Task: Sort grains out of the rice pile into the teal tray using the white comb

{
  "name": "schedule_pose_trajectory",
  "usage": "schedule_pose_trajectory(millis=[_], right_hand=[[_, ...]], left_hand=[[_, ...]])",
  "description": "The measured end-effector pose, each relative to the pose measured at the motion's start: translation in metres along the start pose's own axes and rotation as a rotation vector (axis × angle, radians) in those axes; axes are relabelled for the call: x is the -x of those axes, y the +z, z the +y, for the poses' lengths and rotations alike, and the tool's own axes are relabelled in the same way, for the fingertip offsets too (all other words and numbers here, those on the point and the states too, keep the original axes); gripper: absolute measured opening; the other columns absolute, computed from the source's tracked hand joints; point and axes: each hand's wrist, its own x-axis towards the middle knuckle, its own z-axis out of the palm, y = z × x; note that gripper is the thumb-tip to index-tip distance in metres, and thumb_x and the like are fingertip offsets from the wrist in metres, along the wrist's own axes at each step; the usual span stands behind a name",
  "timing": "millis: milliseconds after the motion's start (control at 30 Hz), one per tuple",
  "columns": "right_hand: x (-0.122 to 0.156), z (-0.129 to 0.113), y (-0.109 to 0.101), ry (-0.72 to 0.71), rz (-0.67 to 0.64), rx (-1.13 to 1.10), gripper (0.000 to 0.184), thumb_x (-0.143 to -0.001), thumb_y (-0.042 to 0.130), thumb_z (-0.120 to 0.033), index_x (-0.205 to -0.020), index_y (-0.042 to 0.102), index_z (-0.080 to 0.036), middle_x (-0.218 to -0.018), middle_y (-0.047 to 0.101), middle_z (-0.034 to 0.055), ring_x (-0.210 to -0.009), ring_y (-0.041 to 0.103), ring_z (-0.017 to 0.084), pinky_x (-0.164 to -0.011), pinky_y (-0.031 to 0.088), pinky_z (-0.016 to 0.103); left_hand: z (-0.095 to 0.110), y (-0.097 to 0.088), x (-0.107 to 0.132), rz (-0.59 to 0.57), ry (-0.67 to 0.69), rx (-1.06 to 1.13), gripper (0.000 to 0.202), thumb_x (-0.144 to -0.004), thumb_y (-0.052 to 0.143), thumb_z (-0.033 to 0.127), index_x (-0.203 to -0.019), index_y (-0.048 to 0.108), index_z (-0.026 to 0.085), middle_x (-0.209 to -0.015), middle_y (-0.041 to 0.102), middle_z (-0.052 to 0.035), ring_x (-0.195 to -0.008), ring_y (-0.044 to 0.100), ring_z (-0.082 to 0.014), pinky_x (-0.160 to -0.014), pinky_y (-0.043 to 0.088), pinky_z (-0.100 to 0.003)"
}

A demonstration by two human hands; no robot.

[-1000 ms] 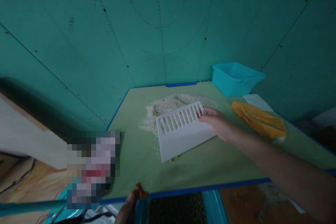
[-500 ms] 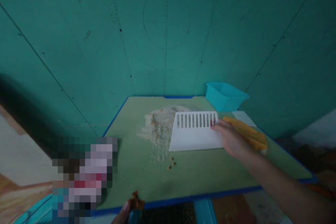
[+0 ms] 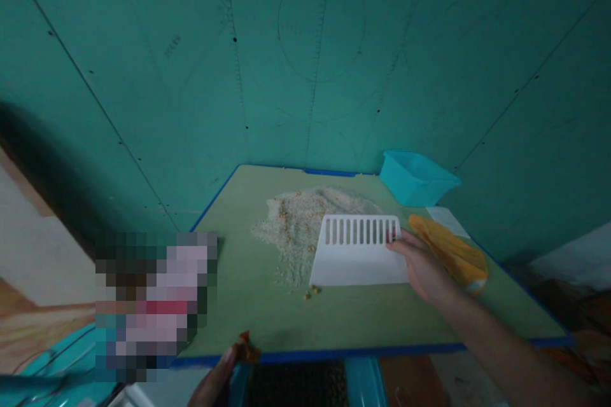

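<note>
My right hand [image 3: 422, 267] is closed on the right end of a white slotted plastic panel [image 3: 360, 264], wide and trapezoidal, with a row of slots along its far edge. Beyond and to the left of it spreads a pale granular heap [image 3: 300, 216] dotted with small yellowish nuggets; the panel hides part of the heap. A few loose nuggets [image 3: 312, 291] lie by the panel's near left corner. At the table's front edge my left hand [image 3: 217, 375], only partly in view, pinches a crumpled orange-brown piece [image 3: 248, 351] whose kind I cannot make out.
A turquoise tub [image 3: 420, 181] stands at the table's back right corner, with a yellow cloth [image 3: 451, 251] before it. The blue-edged green table [image 3: 363, 324] meets a green wall. Below its front edge sits a blue container [image 3: 367, 385] of dark grains. A blurred-out patch covers the left.
The panel in my right hand has come nearer to me, close to the loose nuggets. My left hand still pinches the orange-brown piece. The view has tilted slightly.
</note>
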Motion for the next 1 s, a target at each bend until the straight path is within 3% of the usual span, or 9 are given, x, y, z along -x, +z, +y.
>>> schedule_pose_trajectory(millis=[167, 333, 467, 567, 667, 767, 833, 1000], right_hand=[[0.003, 0.000, -0.005, 0.023, 0.001, 0.011, 0.021, -0.060, 0.059, -0.020, -0.080, 0.062, -0.025, -0.068, 0.066, -0.0041, -0.062, 0.057, 0.018, -0.055, 0.036, 0.026], [0.011, 0.000, -0.006, 0.027, 0.045, 0.005, 0.020, -0.058, 0.061, -0.019, -0.078, 0.062, -0.024, -0.070, 0.067, -0.0041, -0.066, 0.059, 0.018, -0.059, 0.039, 0.026], [0.022, 0.000, -0.004, 0.033, 0.052, 0.006, 0.020, -0.058, 0.061, -0.021, -0.078, 0.062, -0.023, -0.075, 0.067, -0.0021, -0.073, 0.060, 0.019, -0.067, 0.040, 0.028], [0.036, 0.004, -0.003, 0.083, 0.052, 0.000, 0.023, -0.057, 0.063, -0.024, -0.080, 0.063, -0.023, -0.077, 0.068, 0.0000, -0.076, 0.060, 0.022, -0.070, 0.040, 0.032], [0.055, 0.009, -0.002, 0.114, 0.029, -0.001, 0.025, -0.058, 0.065, -0.027, -0.082, 0.064, -0.023, -0.082, 0.068, 0.0019, -0.082, 0.059, 0.024, -0.074, 0.040, 0.035], [0.072, 0.012, 0.000, 0.117, 0.029, -0.004, 0.026, -0.059, 0.064, -0.029, -0.085, 0.065, -0.024, -0.086, 0.068, 0.0032, -0.086, 0.058, 0.025, -0.076, 0.040, 0.037], [0.077, 0.012, 0.001, 0.129, 0.037, -0.009, 0.027, -0.058, 0.065, -0.029, -0.085, 0.065, -0.024, -0.086, 0.068, 0.0037, -0.086, 0.058, 0.026, -0.075, 0.041, 0.038], [0.065, 0.008, 0.003, 0.113, 0.094, -0.117, 0.033, -0.057, 0.066, -0.026, -0.090, 0.063, -0.026, -0.086, 0.068, 0.0022, -0.086, 0.059, 0.026, -0.073, 0.043, 0.037]], left_hand=[[-0.001, -0.002, -0.009, -0.001, 0.014, 0.063, 0.015, -0.063, 0.058, 0.012, -0.060, 0.062, 0.026, -0.047, 0.066, 0.0022, -0.110, 0.046, -0.0274, -0.088, 0.043, -0.038], [-0.003, -0.006, -0.008, 0.012, 0.015, 0.096, 0.018, -0.062, 0.056, 0.007, -0.059, 0.061, 0.024, -0.051, 0.066, 0.0009, -0.112, 0.044, -0.0239, -0.085, 0.044, -0.026], [-0.004, -0.005, -0.005, 0.024, 0.001, 0.096, 0.013, -0.062, 0.063, 0.013, -0.064, 0.062, 0.025, -0.057, 0.067, 0.0013, -0.104, 0.052, -0.0265, -0.080, 0.049, -0.034], [-0.004, -0.006, 0.000, 0.037, -0.007, 0.105, 0.003, -0.069, 0.061, 0.020, -0.072, 0.062, 0.020, -0.069, 0.068, -0.0005, -0.090, 0.059, -0.0228, -0.076, 0.050, -0.039], [-0.003, -0.008, 0.005, 0.042, -0.017, 0.123, 0.013, -0.077, 0.053, 0.026, -0.081, 0.061, 0.016, -0.086, 0.066, -0.0030, -0.082, 0.060, -0.0187, -0.073, 0.049, -0.040], [-0.002, -0.006, 0.004, 0.056, -0.030, 0.123, 0.012, -0.077, 0.053, 0.024, -0.080, 0.061, 0.016, -0.088, 0.067, -0.0037, -0.089, 0.059, -0.0200, -0.078, 0.047, -0.043], [-0.002, -0.003, -0.001, 0.065, -0.043, 0.111, 0.005, -0.072, 0.057, 0.017, -0.070, 0.061, 0.018, -0.073, 0.068, -0.0021, -0.100, 0.055, -0.0236, -0.086, 0.043, -0.043], [-0.006, 0.002, -0.010, 0.071, -0.075, 0.092, 0.021, -0.060, 0.060, 0.004, -0.058, 0.059, 0.025, -0.050, 0.066, 0.0013, -0.118, 0.035, -0.0287, -0.099, 0.028, -0.044]])
